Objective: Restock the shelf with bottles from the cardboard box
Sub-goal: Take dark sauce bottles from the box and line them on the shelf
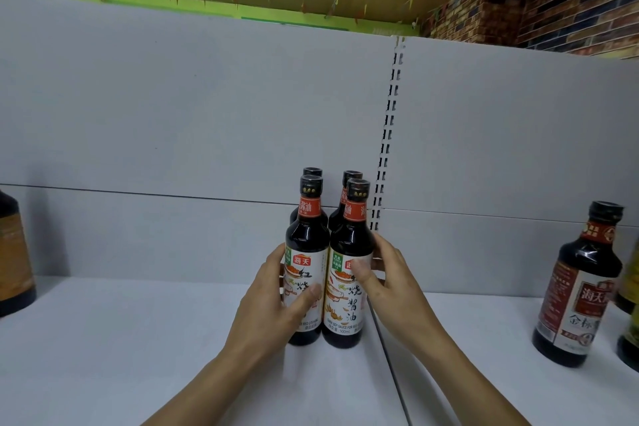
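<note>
Dark, white-labelled front-left sauce bottle (307, 239): I see the left hand (273, 303) gripping it, the right hand (389, 275) gripping the matching front-right bottle (348, 301).

rear bottles (313, 172) mostly hidden behind front pair (351, 242) — left-edge bottle (14, 252) cropped

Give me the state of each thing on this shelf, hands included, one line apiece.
Front left bottle: upright on shelf, capped, gripped by left hand.
Front right bottle: upright, capped, gripped by right hand.
Back left bottle: upright, capped.
Back right bottle: upright, capped.
Far right bottle: upright, capped, untouched.
Left edge bottle: upright, partly out of frame.
</note>
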### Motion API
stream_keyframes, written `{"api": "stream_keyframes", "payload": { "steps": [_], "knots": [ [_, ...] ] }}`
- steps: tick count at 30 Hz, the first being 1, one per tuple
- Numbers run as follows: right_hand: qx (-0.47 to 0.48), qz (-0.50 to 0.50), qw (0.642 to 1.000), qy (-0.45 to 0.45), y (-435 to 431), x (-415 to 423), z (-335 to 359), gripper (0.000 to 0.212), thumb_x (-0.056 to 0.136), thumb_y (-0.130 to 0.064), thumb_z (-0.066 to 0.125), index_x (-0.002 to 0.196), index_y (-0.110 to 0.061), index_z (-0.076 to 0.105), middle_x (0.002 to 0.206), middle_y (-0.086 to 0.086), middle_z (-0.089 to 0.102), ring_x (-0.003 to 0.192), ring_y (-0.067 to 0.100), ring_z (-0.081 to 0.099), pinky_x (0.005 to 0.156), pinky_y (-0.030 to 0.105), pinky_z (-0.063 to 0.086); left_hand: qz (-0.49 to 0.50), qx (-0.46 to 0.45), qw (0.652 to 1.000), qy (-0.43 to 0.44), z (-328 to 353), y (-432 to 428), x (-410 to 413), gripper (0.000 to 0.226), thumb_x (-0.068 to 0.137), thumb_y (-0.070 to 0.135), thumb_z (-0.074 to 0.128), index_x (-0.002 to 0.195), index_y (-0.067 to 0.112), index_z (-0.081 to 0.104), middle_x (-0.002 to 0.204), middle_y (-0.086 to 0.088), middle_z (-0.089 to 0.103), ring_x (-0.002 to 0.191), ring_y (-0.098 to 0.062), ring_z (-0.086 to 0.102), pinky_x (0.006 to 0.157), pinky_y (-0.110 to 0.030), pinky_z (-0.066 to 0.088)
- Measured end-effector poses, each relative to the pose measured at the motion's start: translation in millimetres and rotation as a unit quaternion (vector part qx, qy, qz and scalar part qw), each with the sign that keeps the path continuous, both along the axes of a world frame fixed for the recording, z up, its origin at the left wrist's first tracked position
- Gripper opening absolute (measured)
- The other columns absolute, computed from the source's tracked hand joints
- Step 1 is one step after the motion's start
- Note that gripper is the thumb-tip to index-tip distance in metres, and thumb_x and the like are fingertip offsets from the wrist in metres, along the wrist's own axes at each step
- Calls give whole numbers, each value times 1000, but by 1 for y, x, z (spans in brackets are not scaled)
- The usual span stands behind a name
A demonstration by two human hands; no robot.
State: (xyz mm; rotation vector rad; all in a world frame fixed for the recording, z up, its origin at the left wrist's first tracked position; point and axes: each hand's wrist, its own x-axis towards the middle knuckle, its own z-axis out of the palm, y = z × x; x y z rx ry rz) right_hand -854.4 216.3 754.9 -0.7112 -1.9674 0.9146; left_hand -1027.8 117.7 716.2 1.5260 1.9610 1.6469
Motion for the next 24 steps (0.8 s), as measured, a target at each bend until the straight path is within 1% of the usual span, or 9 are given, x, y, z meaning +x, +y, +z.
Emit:
{"api": "stream_keyframes", "payload": {
  "steps": [3,7,9,11,13,16,19,21,24],
  "knots": [
    [-2,-1,1000,0,-3,1,0,59,100,-31,58,154,-33,33,146,-8,41,92,-35,49,67,-1,46,3,-5,1000,2,0,-1,0,73,89,48,72,150,46,31,141,17,57,121,-6,61,98,-34,58],
    [14,-19,1000,-15,-5,4,3,62,98,-37,60,154,-33,32,148,-10,41,102,-22,52,70,3,50,14,-11,1000,15,1,-4,-1,76,88,53,71,151,48,28,141,17,55,119,-3,60,95,-32,58],
    [25,-30,999,-15,-6,6,4,66,97,-39,61,155,-31,31,149,-10,41,112,-11,54,80,9,52,23,-13,999,27,3,-6,-2,78,87,57,69,151,48,26,141,16,53,118,-2,59,94,-32,58],
    [38,-43,998,-14,-9,7,6,68,97,-40,62,156,-31,30,149,-10,40,126,0,51,94,21,52,32,-11,999,40,5,-8,-2,80,87,61,67,153,47,24,143,16,52,120,-2,58,95,-33,57],
    [46,-56,997,-12,-12,8,8,68,97,-40,63,155,-31,30,149,-9,40,133,6,48,102,31,52,37,-8,998,44,8,-11,-1,81,88,63,65,155,46,22,145,16,50,121,-3,57,97,-35,57],
    [60,-75,995,0,-21,11,11,59,97,-37,64,149,-33,36,144,-9,44,131,6,48,104,33,51,36,-11,998,40,14,-18,2,83,89,63,64,156,46,19,147,14,48,125,-5,55,100,-40,56],
    [86,-95,991,26,-33,14,15,39,96,-34,64,131,-35,46,131,-11,49,123,6,50,102,35,52,40,-14,998,37,20,-30,3,84,90,60,63,158,43,17,150,11,45,128,-6,52,103,-41,54],
    [101,-97,990,34,-43,11,20,29,97,-32,63,122,-34,49,124,-13,51,118,5,52,99,33,52,45,-11,998,38,25,-41,3,83,91,60,62,159,41,18,150,9,45,127,-6,51,104,-40,53],
    [118,-76,990,36,-60,1,27,23,96,-30,63,116,-35,53,118,-16,54,113,3,55,94,29,51,54,6,998,34,34,-61,4,79,92,56,63,157,41,22,147,11,46,126,-4,52,105,-39,53]
  ]
}}
